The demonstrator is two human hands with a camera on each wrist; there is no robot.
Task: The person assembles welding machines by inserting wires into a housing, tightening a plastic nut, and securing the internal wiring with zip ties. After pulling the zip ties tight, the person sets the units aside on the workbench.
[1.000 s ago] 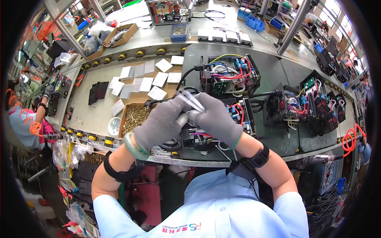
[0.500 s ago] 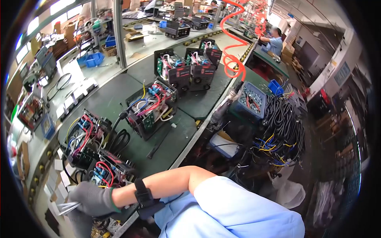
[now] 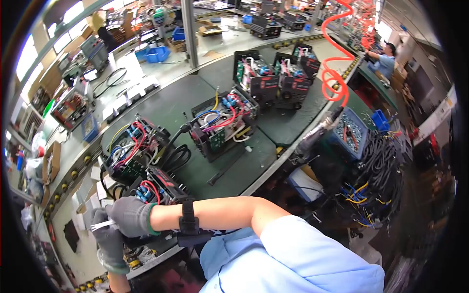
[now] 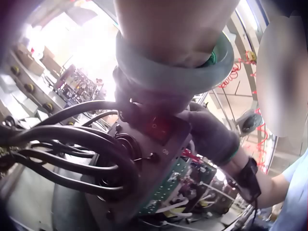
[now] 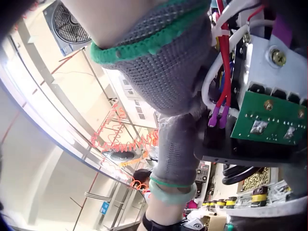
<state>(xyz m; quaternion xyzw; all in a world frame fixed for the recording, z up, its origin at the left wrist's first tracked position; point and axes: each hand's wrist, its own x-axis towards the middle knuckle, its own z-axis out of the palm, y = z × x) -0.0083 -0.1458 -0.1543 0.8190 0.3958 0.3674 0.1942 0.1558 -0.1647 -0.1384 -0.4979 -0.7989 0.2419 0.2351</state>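
Note:
Gloved in grey, both hands meet at the lower left of the head view, beside an opened black unit (image 3: 159, 183) with red wires. My right hand (image 3: 129, 216) pinches thin whitish strips (image 3: 102, 225). Against it, my left hand (image 3: 108, 240) has its fingers curled at the strips, partly covered by them. The left wrist view has my left hand (image 4: 154, 101) over a black panel with a red switch (image 4: 161, 129) and coiled black cable (image 4: 72, 139). In the right wrist view, my right hand (image 5: 163, 77) is above my left hand (image 5: 178, 149), near a green circuit board (image 5: 269, 118).
More opened units (image 3: 222, 122) stand on the dark green mat (image 3: 195, 88). A black tool with a red coiled hose (image 3: 337, 80) is along the right edge, near a blue bin of small parts (image 3: 349, 132) and bundled cables (image 3: 383, 166). Another person (image 3: 383, 63) is at the far right.
The head view has swung right since the first frame, then slightly back left. The hands stay together with the strips between them.

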